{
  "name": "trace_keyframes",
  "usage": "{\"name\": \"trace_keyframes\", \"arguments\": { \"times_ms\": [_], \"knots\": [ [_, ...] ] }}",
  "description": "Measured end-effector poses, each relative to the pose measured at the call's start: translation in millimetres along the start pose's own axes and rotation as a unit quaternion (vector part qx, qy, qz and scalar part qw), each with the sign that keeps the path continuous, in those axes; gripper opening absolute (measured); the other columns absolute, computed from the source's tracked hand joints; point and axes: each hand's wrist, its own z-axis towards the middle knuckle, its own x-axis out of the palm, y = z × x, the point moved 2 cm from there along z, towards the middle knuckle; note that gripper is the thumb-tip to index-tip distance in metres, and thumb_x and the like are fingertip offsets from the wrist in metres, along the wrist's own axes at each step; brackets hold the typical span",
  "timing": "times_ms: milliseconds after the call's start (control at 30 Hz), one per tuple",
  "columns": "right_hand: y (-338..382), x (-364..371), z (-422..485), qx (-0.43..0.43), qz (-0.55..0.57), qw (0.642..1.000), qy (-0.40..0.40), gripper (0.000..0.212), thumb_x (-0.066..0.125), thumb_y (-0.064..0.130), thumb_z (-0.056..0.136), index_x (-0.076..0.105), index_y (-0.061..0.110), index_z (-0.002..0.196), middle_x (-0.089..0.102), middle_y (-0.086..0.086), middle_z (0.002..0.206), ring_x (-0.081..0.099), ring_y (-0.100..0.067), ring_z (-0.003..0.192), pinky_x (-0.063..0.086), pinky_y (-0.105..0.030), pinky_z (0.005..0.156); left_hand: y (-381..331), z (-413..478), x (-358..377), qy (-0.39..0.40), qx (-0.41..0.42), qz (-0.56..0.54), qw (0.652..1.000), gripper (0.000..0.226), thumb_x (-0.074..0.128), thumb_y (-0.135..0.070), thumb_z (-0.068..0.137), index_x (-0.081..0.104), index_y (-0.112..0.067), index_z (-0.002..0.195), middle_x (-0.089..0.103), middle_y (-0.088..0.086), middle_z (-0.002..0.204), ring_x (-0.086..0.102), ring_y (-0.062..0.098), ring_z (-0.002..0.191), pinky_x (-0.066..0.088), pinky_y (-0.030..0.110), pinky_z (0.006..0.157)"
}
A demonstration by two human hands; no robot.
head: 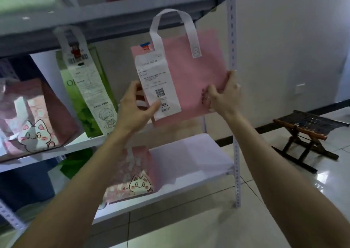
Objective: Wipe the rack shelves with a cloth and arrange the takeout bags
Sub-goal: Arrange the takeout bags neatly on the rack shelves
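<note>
You held the pink bag upright, left hand and right hand pinching its lower corners. A receipt hung on it.

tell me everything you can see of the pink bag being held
The pink bag looks like flat non-woven fabric, with a white loop handle standing up. A white printed receipt with a QR code hangs on its front. It is held upright, slightly tilted, before the rack; the left hand grips its left edge, the right hand its right edge.
</note>
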Motion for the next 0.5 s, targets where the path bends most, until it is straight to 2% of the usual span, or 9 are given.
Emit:
{"name": "trace_keyframes", "arguments": {
  "times_ms": [100, 167, 233, 367, 500],
  "knots": [
    [-4.3, 41.2, 12.6, 0.033, 0.016, 0.991, 0.129, 0.054, 0.073, 0.033, 0.084, 0.041, 0.019, 0.125, 0.060, 0.000, 0.111, 0.064, -0.023, 0.095, 0.056, -0.041, 0.081, 22.1, 16.2, -7.3, -0.010, -0.045, 0.023, 0.999, 0.076, 0.092, -0.044, 0.079, 0.046, -0.040, 0.139, 0.065, -0.023, 0.124, 0.070, 0.004, 0.109, 0.064, 0.034, 0.085],
    [-16.3, 63.4, 8.3, 0.040, -0.002, 0.978, 0.206, 0.067, 0.075, 0.029, 0.088, 0.033, 0.016, 0.139, 0.056, -0.004, 0.126, 0.061, -0.028, 0.109, 0.053, -0.046, 0.095, 41.8, 15.3, -4.3, -0.001, -0.082, 0.022, 0.996, 0.089, 0.095, -0.037, 0.076, 0.042, -0.042, 0.147, 0.064, -0.022, 0.126, 0.067, 0.000, 0.107, 0.063, 0.039, 0.088],
    [-26.7, 79.2, 4.4, 0.034, -0.010, 0.969, 0.245, 0.075, 0.075, 0.028, 0.088, 0.027, 0.019, 0.146, 0.050, -0.007, 0.137, 0.056, -0.030, 0.121, 0.049, -0.050, 0.104, 59.1, 12.0, 0.9, 0.007, -0.096, 0.014, 0.995, 0.099, 0.097, -0.027, 0.074, 0.038, -0.041, 0.152, 0.064, -0.019, 0.132, 0.067, 0.002, 0.111, 0.063, 0.040, 0.092],
    [-34.7, 94.3, 14.6, 0.018, -0.022, 0.966, 0.258, 0.080, 0.076, 0.033, 0.087, 0.027, 0.024, 0.150, 0.051, -0.002, 0.139, 0.053, -0.022, 0.118, 0.044, -0.038, 0.098, 83.5, 15.0, 10.5, -0.005, -0.105, 0.036, 0.994, 0.113, 0.097, -0.019, 0.075, 0.027, -0.036, 0.162, 0.062, -0.013, 0.145, 0.065, 0.013, 0.126, 0.058, 0.042, 0.104],
    [-41.1, 105.9, 23.4, 0.020, -0.036, 0.958, 0.283, 0.079, 0.074, 0.036, 0.095, 0.024, 0.022, 0.154, 0.052, 0.011, 0.125, 0.052, -0.016, 0.107, 0.040, -0.032, 0.090, 96.9, 25.7, 19.6, 0.024, -0.119, 0.063, 0.991, 0.111, 0.093, -0.017, 0.083, 0.019, -0.028, 0.166, 0.062, -0.002, 0.150, 0.063, 0.023, 0.134, 0.053, 0.050, 0.113]
  ]
}}
